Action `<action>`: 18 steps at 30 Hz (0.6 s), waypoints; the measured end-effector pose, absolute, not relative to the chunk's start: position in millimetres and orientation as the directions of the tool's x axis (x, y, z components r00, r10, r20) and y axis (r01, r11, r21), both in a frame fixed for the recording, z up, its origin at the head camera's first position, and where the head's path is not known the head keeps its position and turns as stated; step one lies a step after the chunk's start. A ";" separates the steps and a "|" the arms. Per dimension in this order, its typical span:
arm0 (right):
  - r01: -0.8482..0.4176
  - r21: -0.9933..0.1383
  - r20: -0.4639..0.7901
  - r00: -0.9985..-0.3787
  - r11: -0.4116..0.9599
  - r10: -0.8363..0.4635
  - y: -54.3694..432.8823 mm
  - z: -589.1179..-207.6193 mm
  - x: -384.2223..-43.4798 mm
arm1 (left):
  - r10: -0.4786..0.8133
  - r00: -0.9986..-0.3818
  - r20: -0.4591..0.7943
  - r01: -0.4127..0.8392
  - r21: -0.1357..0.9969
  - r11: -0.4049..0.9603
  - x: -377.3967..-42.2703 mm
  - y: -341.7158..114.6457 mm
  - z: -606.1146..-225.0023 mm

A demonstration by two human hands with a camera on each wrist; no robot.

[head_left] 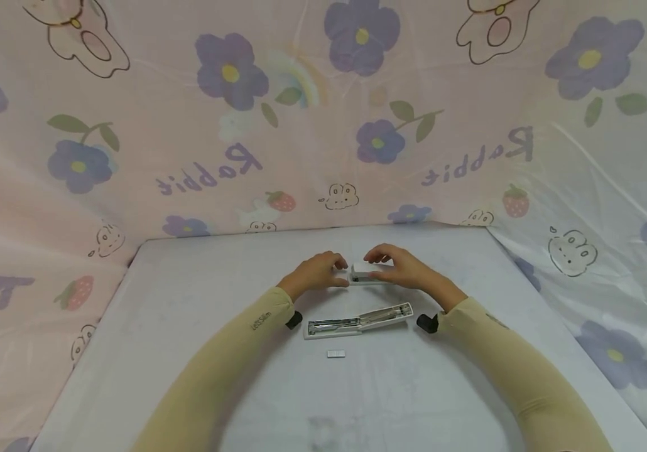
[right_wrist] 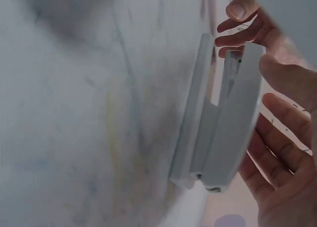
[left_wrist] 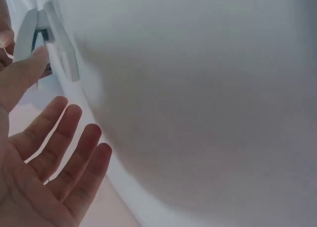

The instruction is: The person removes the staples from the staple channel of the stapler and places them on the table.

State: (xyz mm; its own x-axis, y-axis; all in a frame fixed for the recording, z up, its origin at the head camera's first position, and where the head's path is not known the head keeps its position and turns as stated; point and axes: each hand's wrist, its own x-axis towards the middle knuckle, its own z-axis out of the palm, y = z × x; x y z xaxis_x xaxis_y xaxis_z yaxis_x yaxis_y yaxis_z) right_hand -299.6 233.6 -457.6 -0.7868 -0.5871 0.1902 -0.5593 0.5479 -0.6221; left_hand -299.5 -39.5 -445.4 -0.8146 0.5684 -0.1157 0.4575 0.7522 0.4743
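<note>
A white stapler [head_left: 362, 274] rests on the table between the two hands, its mouth towards the left; the right wrist view shows its smooth white top arm [right_wrist: 237, 123] and base. My right hand [head_left: 405, 269] is around its right part, thumb at the near side and fingers loosely bent above, not wrapped round it. Just left of the stapler, my left hand [head_left: 316, 271] has its fingers spread and holds nothing; its palm and fingertips [left_wrist: 101, 155] show in the left wrist view. Nearer lies a second stapler [head_left: 357, 321], folded wide open with its metal inside facing up.
A small strip of staples [head_left: 336, 354] lies in front of the opened stapler. The white table [head_left: 216, 263] ends at a patterned cloth wall [head_left: 301, 144] behind. Black wrist bands [head_left: 428, 323] sit below both sleeves.
</note>
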 end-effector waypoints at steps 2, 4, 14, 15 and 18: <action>-0.543 -0.628 0.166 -0.794 0.558 -0.585 231.3 -460.6 -302.6 | 0.566 -0.815 -0.120 0.455 0.472 0.755 -300.6 -37.9 -446.0; -0.525 -0.637 0.140 -0.798 0.564 -0.586 229.0 -462.4 -304.7 | 0.563 -0.818 -0.120 0.454 0.468 0.758 -301.8 -36.5 -446.7; -0.482 -0.638 0.058 -0.807 0.601 -0.587 222.2 -467.8 -307.6 | 0.575 -0.810 -0.117 0.482 0.425 0.766 -305.3 -25.9 -448.6; -0.480 -0.637 0.056 -0.809 0.603 -0.585 221.7 -467.9 -307.6 | 0.571 -0.812 -0.118 0.482 0.415 0.772 -305.7 -24.8 -449.3; -0.479 -0.636 0.057 -0.811 0.604 -0.583 219.9 -469.4 -309.3 | 0.558 -0.822 -0.115 0.482 0.382 0.789 -306.3 -22.8 -451.1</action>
State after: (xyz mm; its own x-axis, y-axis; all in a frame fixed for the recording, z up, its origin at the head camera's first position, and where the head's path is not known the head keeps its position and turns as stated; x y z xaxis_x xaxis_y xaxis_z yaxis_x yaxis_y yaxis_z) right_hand -309.3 219.9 -469.4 -0.8107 -0.5826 0.0574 -0.4793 0.6044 -0.6364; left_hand -306.3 -22.8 -451.1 -0.8218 0.5580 -0.1154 0.4818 0.7886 0.3821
